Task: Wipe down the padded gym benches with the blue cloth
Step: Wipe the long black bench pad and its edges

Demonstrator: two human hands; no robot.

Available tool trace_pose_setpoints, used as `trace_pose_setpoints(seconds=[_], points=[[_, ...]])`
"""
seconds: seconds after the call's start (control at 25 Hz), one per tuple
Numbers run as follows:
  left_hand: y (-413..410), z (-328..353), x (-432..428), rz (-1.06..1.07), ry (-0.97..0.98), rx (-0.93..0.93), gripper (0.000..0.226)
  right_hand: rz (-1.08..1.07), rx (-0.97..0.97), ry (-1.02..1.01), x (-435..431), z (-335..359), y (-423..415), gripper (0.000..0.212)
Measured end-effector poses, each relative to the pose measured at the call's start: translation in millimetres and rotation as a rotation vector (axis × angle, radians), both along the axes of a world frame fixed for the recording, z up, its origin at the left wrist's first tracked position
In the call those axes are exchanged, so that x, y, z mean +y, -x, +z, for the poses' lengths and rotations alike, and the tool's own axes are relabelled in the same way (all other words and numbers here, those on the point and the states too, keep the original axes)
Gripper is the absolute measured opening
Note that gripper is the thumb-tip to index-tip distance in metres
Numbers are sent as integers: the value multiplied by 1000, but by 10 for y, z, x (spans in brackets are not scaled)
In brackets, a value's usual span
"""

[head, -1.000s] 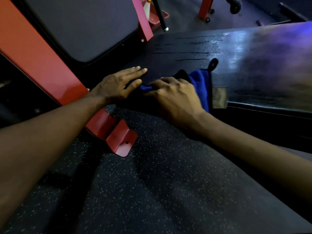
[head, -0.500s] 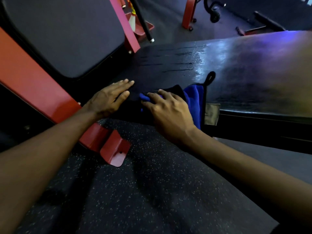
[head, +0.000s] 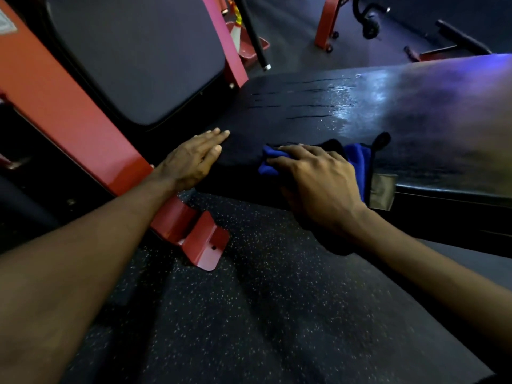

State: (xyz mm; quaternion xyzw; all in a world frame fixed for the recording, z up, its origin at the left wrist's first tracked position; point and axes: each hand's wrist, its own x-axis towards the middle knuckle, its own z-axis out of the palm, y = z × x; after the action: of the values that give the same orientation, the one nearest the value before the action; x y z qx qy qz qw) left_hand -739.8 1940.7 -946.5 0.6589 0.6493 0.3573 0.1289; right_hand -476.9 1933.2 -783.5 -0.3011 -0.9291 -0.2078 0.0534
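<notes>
A black padded bench (head: 332, 112) runs from the centre to the right, its top wet and shiny with several cracks. The blue cloth (head: 270, 162) lies bunched on the bench's near end, with a black loop and a tan tag hanging at its right side. My right hand (head: 318, 181) lies on top of the cloth, fingers curved over the bunched fabric, and presses it onto the pad. My left hand (head: 191, 159) rests flat on the pad's left corner with straight fingers, a short gap left of the cloth.
A red steel frame (head: 69, 115) slants across the left and ends in a red foot bracket (head: 205, 242) on the speckled rubber floor (head: 249, 314). A dark tilted back pad (head: 138, 56) stands behind it. More red uprights and a wheel are at the far back.
The right hand has slid the cloth slightly rightward, widening the gap to the left hand. The left hand has kept its place on the pad. The camera view has shifted.
</notes>
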Motion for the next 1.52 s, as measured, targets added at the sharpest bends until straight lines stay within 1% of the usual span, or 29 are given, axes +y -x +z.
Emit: trace_pose_setpoints(seconds=[0.04, 0.12, 0.16, 0.24, 0.32, 0.44, 0.52, 0.56, 0.6, 0.68, 0.8, 0.88, 1.0, 1.12, 1.2, 1.28, 1.32, 1.52], points=[[-11, 24, -22, 1, 27, -33, 59, -43, -11, -19, 30, -43, 49, 31], [0, 69, -18, 6, 44, 1, 60, -51, 0, -42, 83, -120, 253, 33], [-4, 77, -8, -2, 53, 11, 60, -19, 12, -41, 121, -197, 415, 34], [1, 117, -22, -6, 86, 53, 60, -42, 17, 10, 177, -257, 705, 35], [14, 183, -47, -19, 89, 138, 60, -65, -3, 58, 208, -261, 770, 34], [359, 434, 16, 14, -29, 413, 59, -19, 4, 58, 192, -269, 681, 32], [809, 718, 108, 68, -105, 604, 58, 19, 5, 44, 188, -278, 688, 33], [1033, 862, 122, 95, -77, 702, 56, 25, -7, 58, 182, -287, 727, 35], [1214, 972, 114, 117, 4, 782, 54, 28, -11, 81, 181, -318, 787, 37], [1390, 977, 107, 144, 141, 887, 57, 39, -26, 96, 182, -420, 941, 38], [1379, 768, 136, 156, 291, 943, 63, 56, -17, 97, 229, -571, 1216, 38], [1410, 640, 158, 170, 322, 981, 64, 54, -19, 81, 243, -692, 1369, 36], [1460, 551, 166, 213, 274, 1070, 65, 42, -9, 74, 248, -784, 1593, 33], [1418, 470, 159, 263, 234, 1168, 67, 35, -18, 114, 232, -817, 1650, 28], [1400, 457, 144, 272, 226, 1168, 69, 96, -44, 152, 213, -835, 1483, 23], [1407, 441, 142, 290, 221, 1172, 70, 195, -80, 107, 169, -883, 1293, 19], [1414, 441, 157, 294, 215, 1177, 71, 210, -89, 90, 172, -917, 1277, 19], [1404, 427, 186, 320, 204, 1187, 68, 138, -123, 140, 212, -1050, 1862, 18]])
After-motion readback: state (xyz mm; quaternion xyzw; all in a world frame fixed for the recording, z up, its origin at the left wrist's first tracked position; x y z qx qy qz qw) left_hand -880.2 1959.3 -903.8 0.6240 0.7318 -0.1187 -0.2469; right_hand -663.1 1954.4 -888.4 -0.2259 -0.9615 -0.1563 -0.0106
